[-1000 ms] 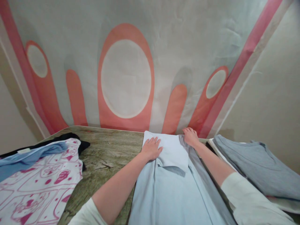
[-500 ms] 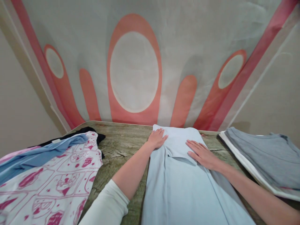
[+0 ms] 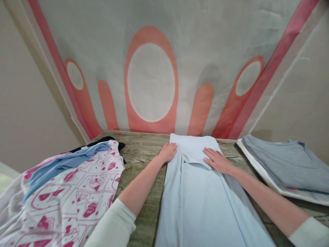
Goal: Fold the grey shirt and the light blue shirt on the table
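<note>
A person's left hand [image 3: 168, 152] and right hand [image 3: 218, 161] rest on a pale blue garment [image 3: 200, 206]. Pink-printed clothing [image 3: 87, 188] lies left of the left fingers; a gray shirt [image 3: 280, 163], right of the right fingers.

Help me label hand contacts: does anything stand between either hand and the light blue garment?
Nothing visible does. The left hand rests at the left edge of the light blue garment, the right hand on its right part. The pink-printed garment and gray shirt lie off to either side.
</note>
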`<act>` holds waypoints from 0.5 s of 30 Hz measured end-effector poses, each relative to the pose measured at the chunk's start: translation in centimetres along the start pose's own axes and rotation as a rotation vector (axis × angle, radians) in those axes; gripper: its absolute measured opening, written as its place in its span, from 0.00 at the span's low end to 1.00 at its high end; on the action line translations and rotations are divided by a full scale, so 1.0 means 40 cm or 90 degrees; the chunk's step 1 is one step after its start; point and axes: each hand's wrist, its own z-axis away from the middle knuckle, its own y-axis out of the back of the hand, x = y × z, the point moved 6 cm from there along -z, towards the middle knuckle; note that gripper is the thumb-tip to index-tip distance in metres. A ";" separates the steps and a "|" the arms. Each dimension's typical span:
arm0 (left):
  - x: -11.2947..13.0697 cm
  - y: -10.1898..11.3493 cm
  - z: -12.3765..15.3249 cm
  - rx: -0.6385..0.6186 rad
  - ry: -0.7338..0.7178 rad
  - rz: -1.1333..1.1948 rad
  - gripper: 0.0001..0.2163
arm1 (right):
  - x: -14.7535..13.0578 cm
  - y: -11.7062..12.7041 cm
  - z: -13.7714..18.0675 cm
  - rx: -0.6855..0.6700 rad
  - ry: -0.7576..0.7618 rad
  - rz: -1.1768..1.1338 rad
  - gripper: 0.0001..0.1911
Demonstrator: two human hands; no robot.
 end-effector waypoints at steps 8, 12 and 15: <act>0.087 0.040 0.195 -0.044 -0.086 0.004 0.20 | -0.287 0.126 0.059 0.108 0.209 -0.144 0.14; 0.091 0.029 0.240 -0.031 -0.072 0.021 0.22 | -0.423 0.109 0.087 0.042 0.296 -0.029 0.14; 0.089 0.020 0.253 0.002 -0.079 -0.007 0.21 | -0.450 0.078 0.077 0.030 0.305 0.077 0.14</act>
